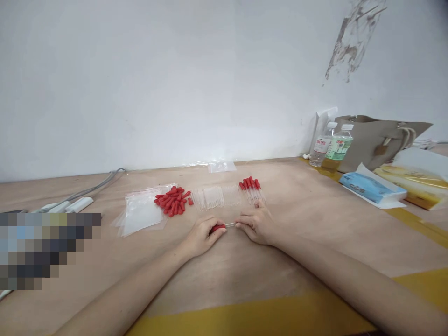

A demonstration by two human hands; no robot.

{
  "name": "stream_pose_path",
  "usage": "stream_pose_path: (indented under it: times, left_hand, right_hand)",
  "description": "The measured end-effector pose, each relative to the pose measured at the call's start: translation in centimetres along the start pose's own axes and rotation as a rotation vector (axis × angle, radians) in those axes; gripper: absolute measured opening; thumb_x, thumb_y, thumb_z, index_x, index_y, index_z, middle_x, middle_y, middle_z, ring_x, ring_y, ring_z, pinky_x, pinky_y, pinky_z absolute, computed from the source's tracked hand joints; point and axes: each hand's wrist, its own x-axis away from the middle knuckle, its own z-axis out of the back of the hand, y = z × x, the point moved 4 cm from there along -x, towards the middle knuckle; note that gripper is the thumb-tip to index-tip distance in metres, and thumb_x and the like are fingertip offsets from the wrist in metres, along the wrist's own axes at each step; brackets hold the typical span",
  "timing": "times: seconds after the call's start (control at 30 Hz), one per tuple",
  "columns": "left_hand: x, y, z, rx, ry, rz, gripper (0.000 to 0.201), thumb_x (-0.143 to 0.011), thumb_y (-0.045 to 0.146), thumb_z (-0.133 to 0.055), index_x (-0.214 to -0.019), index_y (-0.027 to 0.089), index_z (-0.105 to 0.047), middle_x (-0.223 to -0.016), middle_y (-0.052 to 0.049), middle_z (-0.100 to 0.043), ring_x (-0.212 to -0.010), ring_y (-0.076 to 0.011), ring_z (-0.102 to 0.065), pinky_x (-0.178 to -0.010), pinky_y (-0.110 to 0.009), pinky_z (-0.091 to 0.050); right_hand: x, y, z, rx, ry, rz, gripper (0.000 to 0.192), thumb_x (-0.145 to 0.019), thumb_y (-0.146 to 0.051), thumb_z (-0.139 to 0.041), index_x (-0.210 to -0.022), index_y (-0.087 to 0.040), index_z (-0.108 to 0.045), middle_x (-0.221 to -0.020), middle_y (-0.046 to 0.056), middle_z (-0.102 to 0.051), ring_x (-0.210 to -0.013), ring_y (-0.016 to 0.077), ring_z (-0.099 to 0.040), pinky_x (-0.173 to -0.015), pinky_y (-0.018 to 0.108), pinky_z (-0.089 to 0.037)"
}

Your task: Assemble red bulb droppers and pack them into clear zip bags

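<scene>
My left hand (206, 234) is closed round a red rubber dropper bulb (218, 227). A thin clear glass dropper tube (230, 224) runs from the bulb to my right hand (257, 224), whose fingers pinch its other end. Whether the tube sits inside the bulb is hidden. Behind my hands lies a row of clear dropper tubes (214, 197). To their left is a heap of loose red bulbs (172, 201). Several droppers with red bulbs fitted (250, 185) lie side by side just beyond my right hand.
Clear plastic bags (142, 212) lie left of the bulbs, and a small bag (222, 166) lies by the wall. At right stand two bottles (336, 148), a grey handbag (374, 142) and blue (371, 184) and yellow tissue packs (413, 184). A grey cable (105, 182) and white plugs lie left.
</scene>
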Motion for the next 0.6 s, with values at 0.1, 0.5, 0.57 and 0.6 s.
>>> stream_pose_path:
  times: [0.1, 0.5, 0.57, 0.6]
  left_hand:
    - [0.1, 0.4, 0.1, -0.039, -0.004, -0.074, 0.022, -0.085, 0.031, -0.042, -0.083, 0.016, -0.058, -0.074, -0.003, -0.056, -0.067, -0.0124, -0.051, -0.062, -0.024, -0.041]
    - [0.0, 0.2, 0.2, -0.082, 0.021, -0.145, 0.021, -0.085, 0.027, -0.041, -0.085, 0.016, -0.058, -0.075, -0.003, -0.057, -0.069, -0.0131, -0.052, -0.064, -0.025, -0.041]
    - [0.0, 0.0, 0.4, -0.084, 0.035, -0.148, 0.02, -0.085, 0.028, -0.042, -0.084, 0.016, -0.058, -0.076, -0.003, -0.057, -0.069, -0.0132, -0.052, -0.065, -0.025, -0.041]
    - [0.0, -0.1, 0.5, -0.079, 0.047, -0.141, 0.019, -0.085, 0.028, -0.042, -0.086, 0.016, -0.058, -0.077, -0.004, -0.057, -0.07, -0.0132, -0.052, -0.065, -0.025, -0.041]
  right_hand:
    - [0.0, -0.4, -0.4, -0.014, -0.004, -0.01, 0.027, -0.086, -0.027, -0.039, -0.075, -0.019, -0.062, -0.063, 0.0, -0.06, -0.053, 0.0087, -0.04, -0.069, 0.031, -0.017]
    - [-0.7, -1.3, -1.4, -0.038, -0.131, -0.109, 0.029, -0.088, -0.024, -0.034, -0.068, -0.016, -0.054, -0.067, 0.001, -0.063, -0.054, 0.0093, -0.043, -0.068, 0.029, -0.02]
    - [-0.7, -1.5, -0.9, -0.031, -0.141, -0.105, 0.029, -0.089, -0.025, -0.033, -0.072, -0.017, -0.056, -0.071, 0.002, -0.064, -0.058, 0.0109, -0.048, -0.07, 0.03, -0.022]
    - [-0.7, -1.6, -0.5, -0.032, -0.139, -0.098, 0.029, -0.089, -0.025, -0.034, -0.074, -0.017, -0.057, -0.074, 0.003, -0.064, -0.062, 0.012, -0.05, -0.071, 0.03, -0.023]
